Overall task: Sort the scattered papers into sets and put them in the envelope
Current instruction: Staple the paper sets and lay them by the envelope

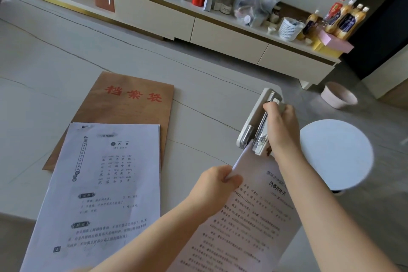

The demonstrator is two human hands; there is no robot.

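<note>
The pale table [66, 55] runs wide and bare to the left and far side; its right edge falls away just past the stapler [256, 121], where a round white stool top [337, 152] sits below, close to the right forearm.

Two sets of printed paper show. One set [103, 187] lies flat at the near left, its top edge overlapping the one brown envelope [132, 99], which lies flat with red characters facing up. The other set [249, 223] is lifted at an angle; the left hand [217, 183] pinches its upper left edge between curled fingers and thumb, and its top corner sits in the mouth of the single white stapler. The right hand [280, 128] wraps around the stapler from the right side, fingers curled over its top.

How many sheets each set holds cannot be counted. The lifted set's lower part is cut off by the frame, and the stapler's mouth appears partly closed, though blur makes that uncertain.
</note>
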